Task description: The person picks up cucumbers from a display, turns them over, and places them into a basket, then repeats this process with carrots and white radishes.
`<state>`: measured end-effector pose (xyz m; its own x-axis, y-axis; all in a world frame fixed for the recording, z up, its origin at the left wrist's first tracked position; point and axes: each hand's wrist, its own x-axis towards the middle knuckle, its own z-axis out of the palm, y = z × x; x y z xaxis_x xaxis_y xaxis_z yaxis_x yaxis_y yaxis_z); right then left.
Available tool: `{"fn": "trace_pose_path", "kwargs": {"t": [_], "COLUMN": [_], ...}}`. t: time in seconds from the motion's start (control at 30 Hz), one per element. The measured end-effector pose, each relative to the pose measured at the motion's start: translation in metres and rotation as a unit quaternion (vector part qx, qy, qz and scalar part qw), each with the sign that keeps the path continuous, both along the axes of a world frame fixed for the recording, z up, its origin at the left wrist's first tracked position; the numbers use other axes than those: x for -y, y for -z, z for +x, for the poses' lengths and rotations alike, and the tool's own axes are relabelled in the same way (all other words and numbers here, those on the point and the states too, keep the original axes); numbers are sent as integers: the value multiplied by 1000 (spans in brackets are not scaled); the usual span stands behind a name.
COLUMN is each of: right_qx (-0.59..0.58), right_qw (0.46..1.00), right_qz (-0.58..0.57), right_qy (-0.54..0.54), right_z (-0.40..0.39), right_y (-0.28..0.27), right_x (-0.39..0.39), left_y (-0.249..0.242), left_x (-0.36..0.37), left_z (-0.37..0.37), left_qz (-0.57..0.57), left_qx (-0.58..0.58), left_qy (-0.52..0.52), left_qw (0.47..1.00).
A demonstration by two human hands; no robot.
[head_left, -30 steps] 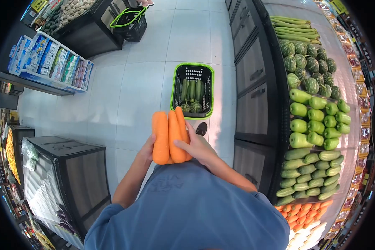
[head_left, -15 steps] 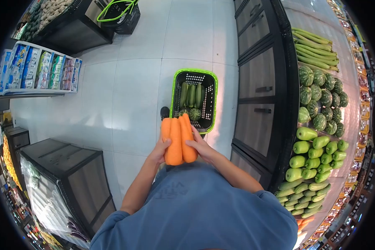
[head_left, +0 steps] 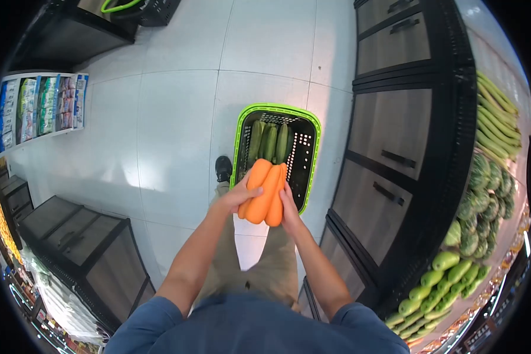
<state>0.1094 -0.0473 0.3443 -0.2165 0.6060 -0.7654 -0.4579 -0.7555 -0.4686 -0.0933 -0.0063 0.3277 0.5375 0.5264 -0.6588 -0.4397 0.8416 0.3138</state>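
Several thick orange carrots (head_left: 265,192) lie side by side in a bunch between my two hands. My left hand (head_left: 242,194) is closed round their left side, its thumb across the front. On the right side my right hand (head_left: 288,206) grips the bunch. Beneath and just beyond the carrots, a black shopping basket (head_left: 314,159) with a lime-green rim stands on the floor. Dark green cucumber-like vegetables (head_left: 270,141) lie at its far end. The carrots hide part of the basket's near end.
Dark cabinets (head_left: 389,124) run along the right, topped with long green stalks (head_left: 497,118), striped round squashes (head_left: 484,200) and pale green gourds (head_left: 436,289). A packet rack (head_left: 41,109) and a dark cabinet (head_left: 88,253) stand left. Another basket (head_left: 153,13) is at top left. My shoe (head_left: 223,168) is beside the near basket.
The carrots have tilted and moved slightly right and over the basket's near end, hiding the round striped squashes inside. My view has shifted, with the legs now showing below my hands.
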Motion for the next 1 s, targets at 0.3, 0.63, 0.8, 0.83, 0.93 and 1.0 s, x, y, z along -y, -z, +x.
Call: {"fn": "trace_pose_path", "kwargs": {"t": [0.3, 0.63, 0.8, 0.83, 0.93, 1.0], "right_qx": [132, 184, 262, 362, 500, 562], "right_qw": [989, 980, 958, 925, 845, 769], "right_qz": [53, 35, 112, 113, 122, 115], "right_qy": [-37, -61, 26, -28, -145, -281], "right_z": [54, 55, 39, 38, 34, 29], "right_y": [286, 434, 446, 439, 427, 422], "right_x": [-77, -111, -101, -102, -108, -111], "left_y": [268, 405, 404, 405, 413, 425], "left_x": [-59, -92, -108, -111, -112, -107], "left_z": [77, 87, 87, 88, 88, 83], "left_qz": [-28, 22, 37, 79, 149, 262], "left_qx": [-32, -141, -141, -183, -270, -404], "left_qy": [-60, -35, -58, -66, -74, -40], "left_qw": [997, 989, 988, 978, 948, 876]}}
